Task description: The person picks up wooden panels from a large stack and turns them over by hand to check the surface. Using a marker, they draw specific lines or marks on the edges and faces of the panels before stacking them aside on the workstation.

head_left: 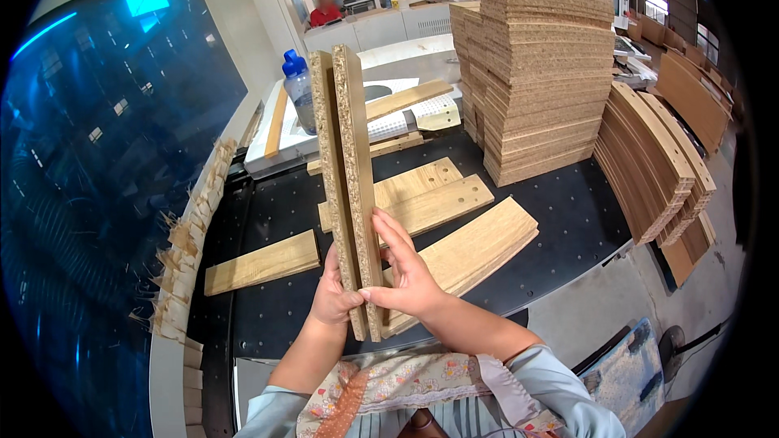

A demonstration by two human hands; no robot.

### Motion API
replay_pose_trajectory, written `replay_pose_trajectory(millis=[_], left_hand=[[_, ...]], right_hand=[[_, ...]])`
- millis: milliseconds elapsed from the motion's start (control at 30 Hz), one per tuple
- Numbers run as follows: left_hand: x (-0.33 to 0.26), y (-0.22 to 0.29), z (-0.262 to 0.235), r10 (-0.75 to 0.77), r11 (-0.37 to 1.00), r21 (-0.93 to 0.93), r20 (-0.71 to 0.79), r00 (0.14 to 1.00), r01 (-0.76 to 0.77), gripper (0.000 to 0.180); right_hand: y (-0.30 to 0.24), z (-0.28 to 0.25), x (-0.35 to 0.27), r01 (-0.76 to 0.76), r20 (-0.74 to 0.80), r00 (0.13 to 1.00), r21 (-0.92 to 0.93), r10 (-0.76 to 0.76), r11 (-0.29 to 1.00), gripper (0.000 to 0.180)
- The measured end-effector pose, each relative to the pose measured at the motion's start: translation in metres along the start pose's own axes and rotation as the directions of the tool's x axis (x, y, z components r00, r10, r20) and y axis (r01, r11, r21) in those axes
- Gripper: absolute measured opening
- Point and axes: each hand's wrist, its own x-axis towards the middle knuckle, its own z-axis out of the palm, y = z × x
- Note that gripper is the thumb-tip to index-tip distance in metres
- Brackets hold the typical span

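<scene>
Two long particleboard strips stand upright side by side in front of me, with a narrow dark gap between them. My left hand (333, 296) is closed on the left particleboard strip (323, 130), its thumb across the rough front edge. Around the right particleboard strip (350, 138) my right hand (412, 276) is closed, fingers against its outer face and thumb on the edge. Most of the left fingers are hidden behind the boards. Beneath lie wood-grain strips: a stack (475, 247) at the right, a pair with holes (442, 201) farther back, and another strip (264, 264) at the left.
A tall stack of particleboard (552, 73) stands on the black dotted table (560, 223) at the back right. Brown panels (649, 166) lean beyond its right edge. At the left is a machine with a blue window (105, 138). A blue-capped bottle (300, 93) stands behind the boards.
</scene>
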Motion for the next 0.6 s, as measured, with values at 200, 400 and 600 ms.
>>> replay_pose_trajectory(millis=[200,400,600], left_hand=[[0.003,-0.007,0.014,0.231,0.820,0.503,0.147,0.962,-0.274,0.086],[0.002,0.003,0.014,0.173,0.729,0.679,-0.062,0.983,-0.085,0.071],[0.009,0.003,0.016,0.030,0.967,0.255,-0.214,0.976,0.026,0.067]], right_hand=[[-0.002,-0.002,0.001,-0.192,-0.044,0.972,0.411,0.230,0.891,0.084],[-0.003,-0.019,0.001,-0.260,0.008,0.930,0.720,0.366,0.644,0.082],[0.004,-0.025,-0.006,-0.283,0.072,0.918,0.806,0.389,0.520,0.085]])
